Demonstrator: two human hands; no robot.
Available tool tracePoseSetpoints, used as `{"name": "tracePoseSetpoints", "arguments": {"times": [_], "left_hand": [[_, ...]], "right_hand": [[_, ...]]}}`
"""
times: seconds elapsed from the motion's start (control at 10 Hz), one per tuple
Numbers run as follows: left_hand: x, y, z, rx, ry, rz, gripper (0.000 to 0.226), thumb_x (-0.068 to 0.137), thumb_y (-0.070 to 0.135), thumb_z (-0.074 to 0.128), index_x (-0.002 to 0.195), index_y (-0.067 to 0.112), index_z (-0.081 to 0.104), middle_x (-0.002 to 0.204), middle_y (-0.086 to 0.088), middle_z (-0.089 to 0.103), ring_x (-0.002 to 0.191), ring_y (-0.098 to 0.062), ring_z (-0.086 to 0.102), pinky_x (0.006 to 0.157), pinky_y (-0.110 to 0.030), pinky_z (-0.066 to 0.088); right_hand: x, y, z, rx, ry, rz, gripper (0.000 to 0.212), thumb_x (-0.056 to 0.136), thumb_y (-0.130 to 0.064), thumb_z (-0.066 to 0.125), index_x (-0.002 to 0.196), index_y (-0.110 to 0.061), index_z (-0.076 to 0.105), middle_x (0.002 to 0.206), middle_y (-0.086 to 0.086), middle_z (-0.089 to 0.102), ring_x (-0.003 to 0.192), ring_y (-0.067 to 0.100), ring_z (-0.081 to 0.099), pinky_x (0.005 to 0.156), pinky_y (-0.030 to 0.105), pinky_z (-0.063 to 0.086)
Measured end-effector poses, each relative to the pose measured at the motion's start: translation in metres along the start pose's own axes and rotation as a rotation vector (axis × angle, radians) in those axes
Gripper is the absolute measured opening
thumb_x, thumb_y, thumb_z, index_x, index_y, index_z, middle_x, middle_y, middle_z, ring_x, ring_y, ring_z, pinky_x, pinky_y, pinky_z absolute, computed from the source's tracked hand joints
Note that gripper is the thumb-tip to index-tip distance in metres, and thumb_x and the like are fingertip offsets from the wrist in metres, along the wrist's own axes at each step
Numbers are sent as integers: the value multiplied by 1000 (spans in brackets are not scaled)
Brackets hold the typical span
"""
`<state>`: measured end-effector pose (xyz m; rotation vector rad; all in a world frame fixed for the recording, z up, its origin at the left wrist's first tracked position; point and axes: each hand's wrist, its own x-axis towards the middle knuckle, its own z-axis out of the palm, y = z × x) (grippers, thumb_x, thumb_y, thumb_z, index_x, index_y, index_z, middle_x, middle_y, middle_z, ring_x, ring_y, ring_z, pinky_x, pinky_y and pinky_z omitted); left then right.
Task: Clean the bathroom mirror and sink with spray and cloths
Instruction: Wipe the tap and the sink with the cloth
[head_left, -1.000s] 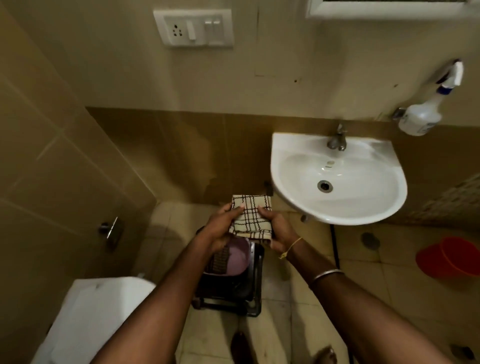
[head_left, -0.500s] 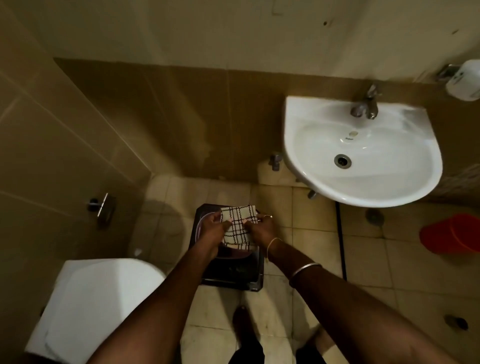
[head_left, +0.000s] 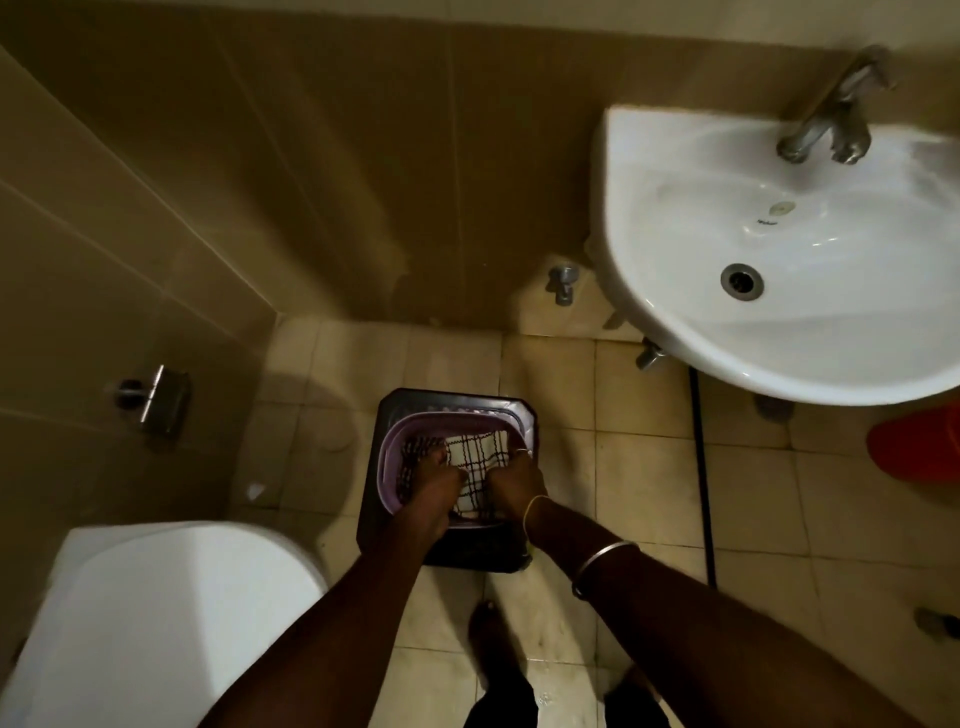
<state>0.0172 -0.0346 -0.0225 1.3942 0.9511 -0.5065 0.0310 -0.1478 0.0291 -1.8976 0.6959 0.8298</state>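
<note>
A folded white cloth with dark checks (head_left: 475, 457) lies inside a purple basket (head_left: 389, 457) that sits on a dark stool (head_left: 467, 551) on the floor. My left hand (head_left: 434, 483) holds the cloth's left edge and my right hand (head_left: 511, 480) holds its right edge, both low in the basket. A second checked cloth (head_left: 413, 452) shows under my left hand. The white sink (head_left: 779, 332) with its metal tap (head_left: 831, 114) hangs on the wall at the upper right. Neither mirror nor spray bottle is in view.
A white toilet lid (head_left: 156, 613) fills the lower left. A metal paper holder (head_left: 156, 400) is fixed to the left wall. A red bucket (head_left: 919, 447) stands at the right edge, and a black pipe (head_left: 701, 467) runs down under the sink. My feet (head_left: 493, 639) stand on tiled floor.
Both hands have lowered the folded cloth from chest height down into the purple basket. My view has tilted downward, so the switch plate and spray bottle have left the frame.
</note>
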Motion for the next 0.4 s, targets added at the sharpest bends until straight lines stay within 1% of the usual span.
{"name": "tracePoseSetpoints", "arguments": {"times": [0.1,0.2,0.3,0.4], "left_hand": [[21,-12,5,32,1,-11,48,89,-8,51,126,20,64,115,-9,73,103,-29,70,74,-38,62],[42,-26,7,56,-1,-36,57,86,-6,51,133,26,60,119,-5,72,107,-29,69,88,-48,61],[57,-32,11,75,-2,-34,61,86,-6,52,135,29,54,122,-5,69,110,-31,66,94,-55,58],[54,-28,16,108,36,-12,39,97,2,47,127,24,57,120,-7,68,109,-29,64,97,-51,56]], "right_hand": [[18,7,8,10,11,50,51,90,-8,54,141,-13,49,130,15,65,117,34,63,92,33,52],[33,11,16,3,24,54,44,92,-6,55,136,-4,51,131,14,64,119,33,61,93,31,50],[45,13,24,-12,24,62,32,94,-1,56,126,3,55,116,9,65,116,30,62,85,28,48],[51,14,32,15,44,55,26,94,-2,58,120,1,62,116,13,69,113,29,65,84,28,49]]}}
